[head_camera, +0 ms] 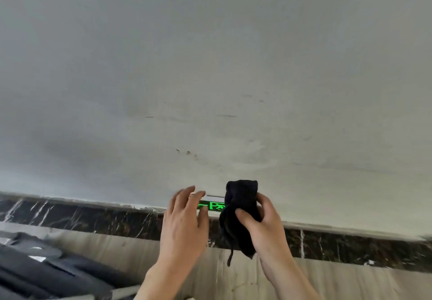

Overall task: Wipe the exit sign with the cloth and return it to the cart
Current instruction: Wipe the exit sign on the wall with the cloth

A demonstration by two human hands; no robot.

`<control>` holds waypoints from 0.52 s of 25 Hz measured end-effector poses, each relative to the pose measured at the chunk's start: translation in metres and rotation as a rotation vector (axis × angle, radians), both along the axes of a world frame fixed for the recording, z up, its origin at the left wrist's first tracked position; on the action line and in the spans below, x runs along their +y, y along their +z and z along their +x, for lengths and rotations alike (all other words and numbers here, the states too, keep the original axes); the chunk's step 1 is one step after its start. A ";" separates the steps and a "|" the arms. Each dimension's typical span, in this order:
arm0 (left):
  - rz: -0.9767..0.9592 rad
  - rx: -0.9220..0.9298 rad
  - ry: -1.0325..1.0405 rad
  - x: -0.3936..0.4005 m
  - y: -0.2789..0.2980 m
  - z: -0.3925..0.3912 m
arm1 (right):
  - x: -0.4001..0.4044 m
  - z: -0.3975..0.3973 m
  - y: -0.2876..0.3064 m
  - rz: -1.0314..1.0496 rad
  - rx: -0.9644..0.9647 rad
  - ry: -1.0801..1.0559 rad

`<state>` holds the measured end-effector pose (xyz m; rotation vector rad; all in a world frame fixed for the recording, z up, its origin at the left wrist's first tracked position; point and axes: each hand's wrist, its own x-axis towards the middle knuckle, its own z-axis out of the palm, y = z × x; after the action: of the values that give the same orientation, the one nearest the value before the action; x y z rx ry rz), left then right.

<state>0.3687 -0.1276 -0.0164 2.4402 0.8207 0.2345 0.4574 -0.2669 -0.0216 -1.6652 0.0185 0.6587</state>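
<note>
A small exit sign (216,205) with a glowing green running figure sits low on the pale wall, just above the dark marble skirting. My right hand (261,223) is closed around a bunched black cloth (239,208), held just right of the sign and covering its right end. A thin dark cord hangs from the cloth's bottom. My left hand (184,222) is spread with fingers apart, fingertips at the sign's left part, holding nothing.
A dark marble skirting band (93,217) with white veins runs along the wall's base, above a light stone floor (117,248). A dark cart or bin (42,274) fills the lower left corner. The pale wall (210,77) bears scuff marks.
</note>
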 end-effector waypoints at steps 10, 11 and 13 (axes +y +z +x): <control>0.428 -0.141 -0.048 0.053 -0.159 0.041 | 0.018 0.028 -0.141 -0.027 -0.063 -0.015; 0.455 -0.171 -0.048 0.059 -0.175 0.047 | 0.021 0.030 -0.157 -0.027 -0.065 -0.011; 0.519 -0.236 -0.069 0.071 -0.207 0.061 | 0.026 0.035 -0.189 -0.036 -0.062 0.004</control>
<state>0.4296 -0.0570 -0.2233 2.8321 0.6248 0.7764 0.4927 -0.2411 -0.2109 -1.7199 -0.0174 0.6123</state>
